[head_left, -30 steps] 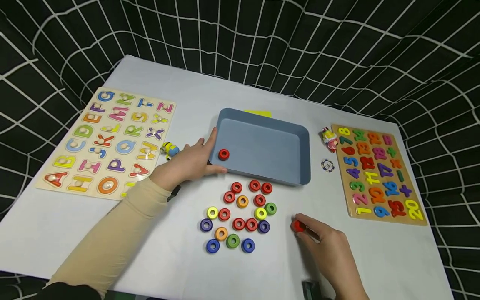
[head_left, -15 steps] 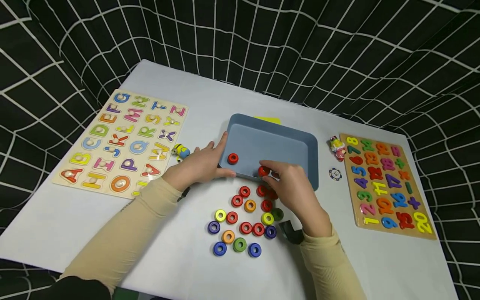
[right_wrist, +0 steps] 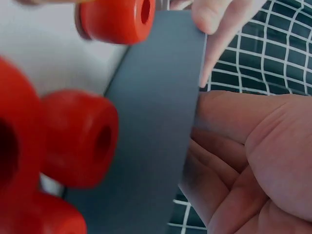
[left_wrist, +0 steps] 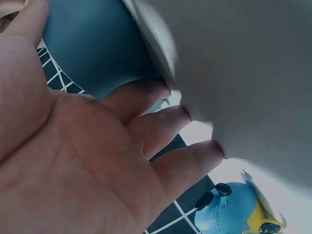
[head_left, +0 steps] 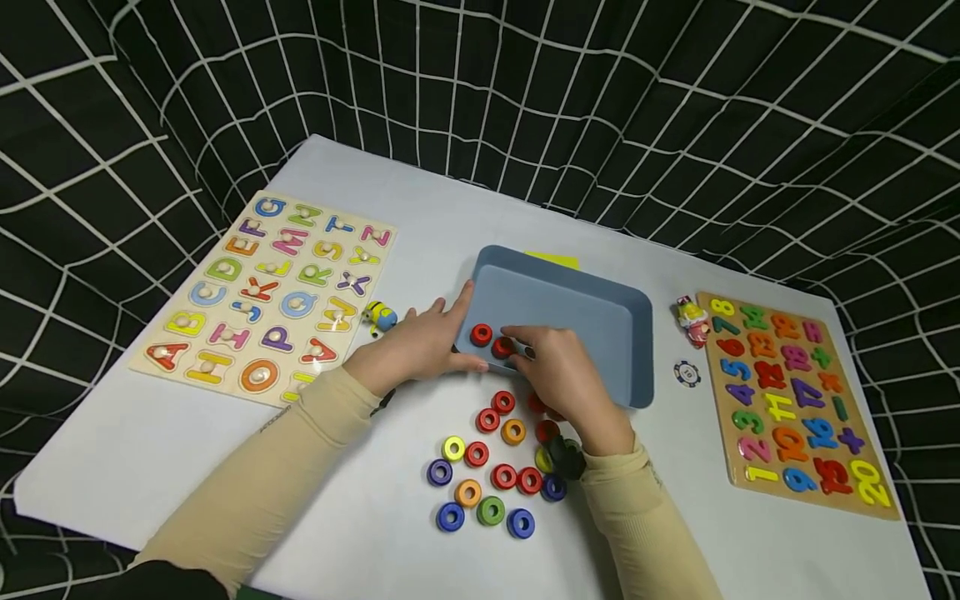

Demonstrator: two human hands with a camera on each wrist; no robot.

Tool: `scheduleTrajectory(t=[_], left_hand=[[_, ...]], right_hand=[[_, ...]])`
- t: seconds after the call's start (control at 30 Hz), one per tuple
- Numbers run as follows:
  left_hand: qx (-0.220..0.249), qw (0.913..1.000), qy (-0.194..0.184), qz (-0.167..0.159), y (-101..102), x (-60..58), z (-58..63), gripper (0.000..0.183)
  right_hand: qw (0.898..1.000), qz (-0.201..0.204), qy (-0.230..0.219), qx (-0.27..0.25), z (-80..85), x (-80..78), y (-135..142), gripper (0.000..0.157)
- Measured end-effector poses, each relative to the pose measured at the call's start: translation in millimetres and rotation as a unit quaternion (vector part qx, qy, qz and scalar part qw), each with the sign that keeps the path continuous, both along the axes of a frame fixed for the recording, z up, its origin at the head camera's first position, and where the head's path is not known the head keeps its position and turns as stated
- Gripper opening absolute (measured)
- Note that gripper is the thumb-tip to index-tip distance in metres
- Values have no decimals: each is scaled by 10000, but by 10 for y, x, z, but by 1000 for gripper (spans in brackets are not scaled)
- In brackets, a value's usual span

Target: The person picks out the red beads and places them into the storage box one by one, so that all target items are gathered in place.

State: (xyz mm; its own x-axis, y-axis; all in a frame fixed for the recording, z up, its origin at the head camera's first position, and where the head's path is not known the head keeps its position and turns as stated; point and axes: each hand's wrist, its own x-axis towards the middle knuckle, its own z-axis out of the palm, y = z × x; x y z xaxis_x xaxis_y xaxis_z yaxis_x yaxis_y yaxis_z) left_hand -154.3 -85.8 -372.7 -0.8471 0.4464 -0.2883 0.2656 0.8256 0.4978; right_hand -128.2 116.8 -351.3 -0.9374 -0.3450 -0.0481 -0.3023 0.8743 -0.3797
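At the centre of the head view, one blue-grey tray point(head_left: 577, 292) holds one red ring point(head_left: 475, 338); just beside it, the right hand point(head_left: 557, 371) pinches a second red ring point(head_left: 500, 348) between thumb and fingers. Left hand point(head_left: 423, 343) fingers lie spread, gripping nothing, at the tray's lower-left corner. Lower centre, the bench point(head_left: 360, 517) bears two orange rings point(head_left: 507, 434), two purple rings point(head_left: 432, 474), two blue rings point(head_left: 442, 521) and at least five red, others partly hidden.
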Motion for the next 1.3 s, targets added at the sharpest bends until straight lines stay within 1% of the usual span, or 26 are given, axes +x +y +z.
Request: scheduleTrajectory(t=[0.1,0.23,0.37,0.5,0.6,0.73,0.87,1.03,1.13,1.3], left_hand=[[-12,10000,-40,19,1,5,-8,114],[-26,10000,-57,40,-22,-6,-1,114],[-18,9999,-91,81,-45,-16,4,115],[-11,9999,-123,84,-67,-20,5,116],[29,9999,-136,79,-81,-28,12,115],[76,9999,-132,72,-95,-36,16,114],[75,9998,-133,91,-103,-41,7,114],[77,9998,-155,59,-80,-35,0,114],[89,9998,-160,10,-47,-28,-1,114],[98,9999,-131,-43,9,-29,-11,114]], right_hand=[[10000,-51,2,-50,43,30,47,37],[9995,-246,57,-168,160,108,147,38],[9986,-401,261,-206,260,245,280,38],[9976,-491,438,-223,285,423,408,36],[9973,-539,424,-275,256,554,480,35],[9976,-580,174,-325,179,665,532,32],[9984,-505,-13,-236,71,677,549,30],[9992,-351,77,153,-45,659,558,27],[9984,-434,125,330,-78,681,577,24],[9965,-698,165,424,-98,751,624,15]])
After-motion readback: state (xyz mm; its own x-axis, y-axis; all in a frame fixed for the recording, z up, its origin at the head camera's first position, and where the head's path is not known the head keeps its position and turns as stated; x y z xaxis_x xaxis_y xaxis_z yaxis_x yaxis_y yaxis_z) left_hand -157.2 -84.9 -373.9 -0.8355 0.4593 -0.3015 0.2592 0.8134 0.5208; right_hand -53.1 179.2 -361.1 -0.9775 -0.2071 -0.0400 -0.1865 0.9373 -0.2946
